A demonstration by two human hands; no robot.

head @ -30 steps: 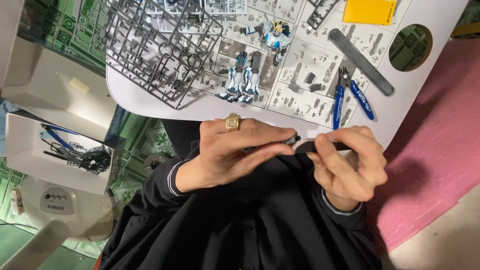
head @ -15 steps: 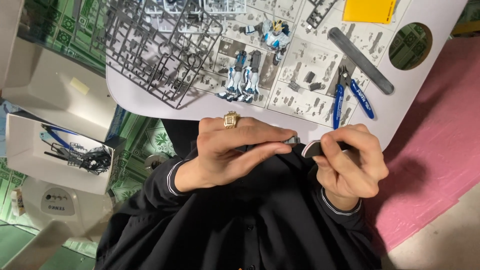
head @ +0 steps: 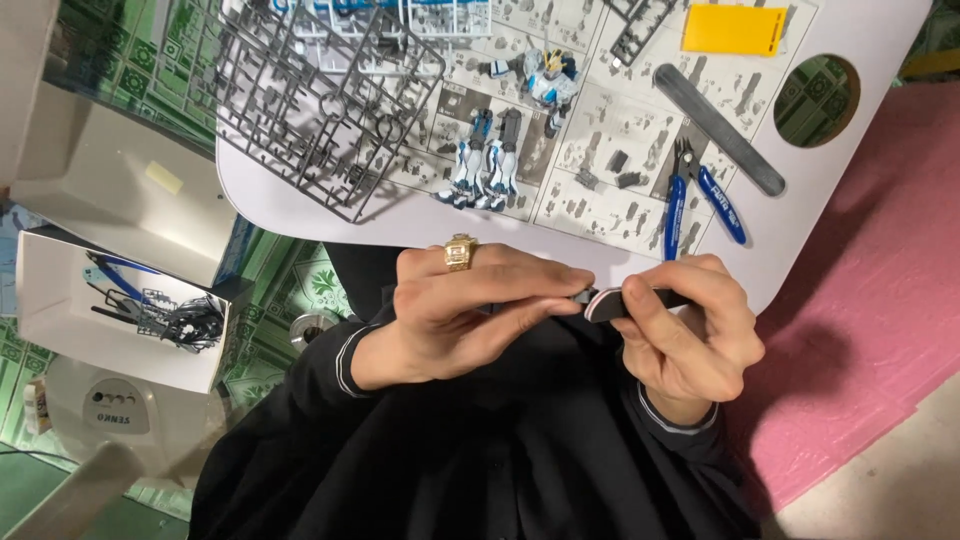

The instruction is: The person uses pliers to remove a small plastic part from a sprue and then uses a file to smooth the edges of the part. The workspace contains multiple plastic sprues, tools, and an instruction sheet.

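My left hand point(head: 470, 310), with a gold ring point(head: 460, 252) on one finger, pinches a small dark plastic part point(head: 581, 297) at its fingertips. My right hand point(head: 690, 335) grips a thin dark stick-like tool point(head: 655, 298) whose pale pink-white end point(head: 603, 305) meets the part. Both hands are held together over my black-clothed lap, just below the near edge of the white lap table point(head: 290, 205). How much of the part lies inside the left fingers is hidden.
On the table lie a grey parts runner point(head: 320, 90), blue-handled nippers point(head: 700, 195), a grey flat file point(head: 715, 128), a yellow card point(head: 735, 28), and blue-white model legs point(head: 485, 160) and a torso point(head: 548, 75) on an instruction sheet. A white box point(head: 60, 330) with dark scraps sits left; a pink mat point(head: 860, 300) lies right.
Both hands stay together on the small part and tool, with only a slight shift of the fingers. Nothing on the table has moved.
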